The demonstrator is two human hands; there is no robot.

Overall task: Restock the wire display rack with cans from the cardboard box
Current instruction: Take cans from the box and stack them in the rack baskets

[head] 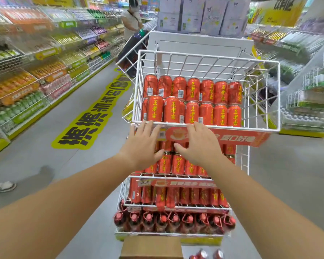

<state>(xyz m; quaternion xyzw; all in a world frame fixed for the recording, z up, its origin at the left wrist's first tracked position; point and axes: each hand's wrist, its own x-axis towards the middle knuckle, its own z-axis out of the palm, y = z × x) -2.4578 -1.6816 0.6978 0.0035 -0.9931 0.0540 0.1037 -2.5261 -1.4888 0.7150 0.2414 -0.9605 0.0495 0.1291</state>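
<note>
A white wire display rack (206, 58) stands in front of me with several tiers. Its top basket holds two rows of red cans (192, 101) with yellow lettering. My left hand (141, 146) and my right hand (199, 144) are stretched out side by side with fingers spread, fingertips at the front rim of the top basket. Neither hand holds anything. More red cans (173, 163) fill the tiers below, and red-capped bottles (174, 221) line the bottom tier. The cardboard box (151, 247) lies at the rack's foot, with a few loose cans (206, 254) beside it.
Stocked drink shelves (26, 71) run along the left of the aisle, and more racks (307, 101) stand at the right. A yellow floor sticker (94, 116) marks the grey floor. A person (132, 21) stands at the far end. Someone's shoe (2, 186) shows at the left.
</note>
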